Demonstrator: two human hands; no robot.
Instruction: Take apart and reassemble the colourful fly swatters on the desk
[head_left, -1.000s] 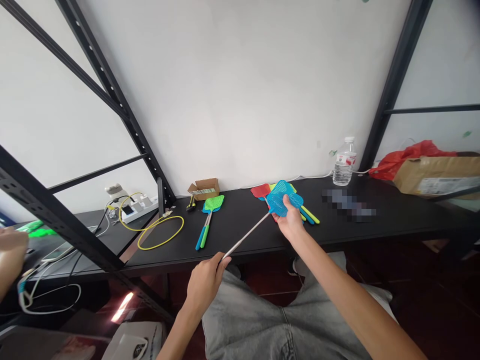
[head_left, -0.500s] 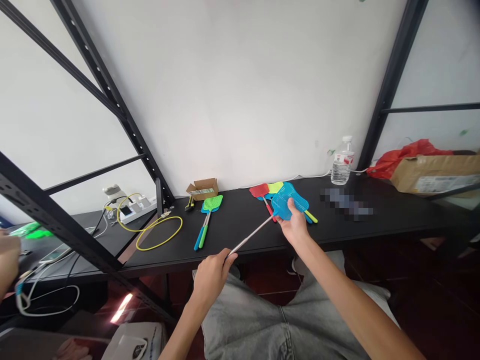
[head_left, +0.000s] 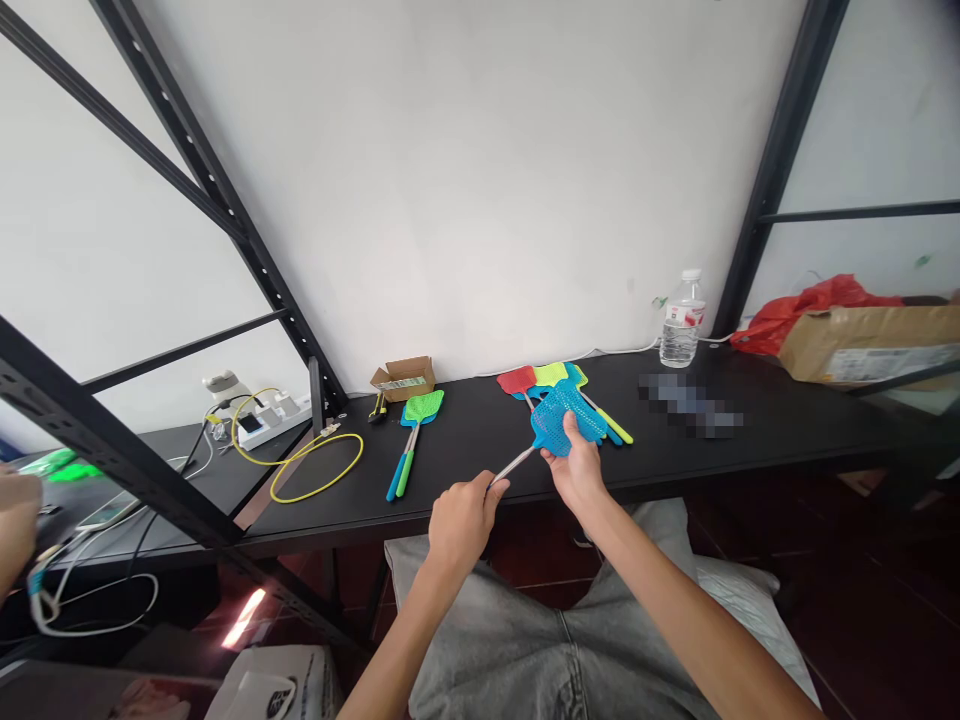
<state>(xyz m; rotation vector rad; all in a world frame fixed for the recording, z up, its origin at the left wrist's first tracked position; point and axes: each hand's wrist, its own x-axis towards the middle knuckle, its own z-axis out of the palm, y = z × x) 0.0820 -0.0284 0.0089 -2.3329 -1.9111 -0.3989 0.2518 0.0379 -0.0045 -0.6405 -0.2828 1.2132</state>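
A blue fly swatter (head_left: pixel 559 418) with a perforated head and a metal rod is held in both hands above the table's front edge. My right hand (head_left: pixel 579 468) grips its head, thumb on top. My left hand (head_left: pixel 461 522) is closed around the handle end, which the fingers hide. Behind the held head, on the table, lie a red fly swatter (head_left: pixel 516 379), a yellow-green fly swatter (head_left: pixel 550 374) and blue ones, partly covered. Further left a green fly swatter (head_left: pixel 424 404) lies over a blue one, their handles (head_left: pixel 397 476) side by side.
The black table (head_left: pixel 465 440) runs along a white wall, between dark metal posts. On it are a small cardboard box (head_left: pixel 405 379), a yellow cable (head_left: pixel 319 490), a power strip (head_left: pixel 274 422), a water bottle (head_left: pixel 682 322) and a larger carton (head_left: pixel 862 345). Another person's hand (head_left: pixel 16 515) shows far left.
My left hand has moved right and up toward my right hand, and the exposed rod looks shorter. The swatter's head has shifted slightly left and down.
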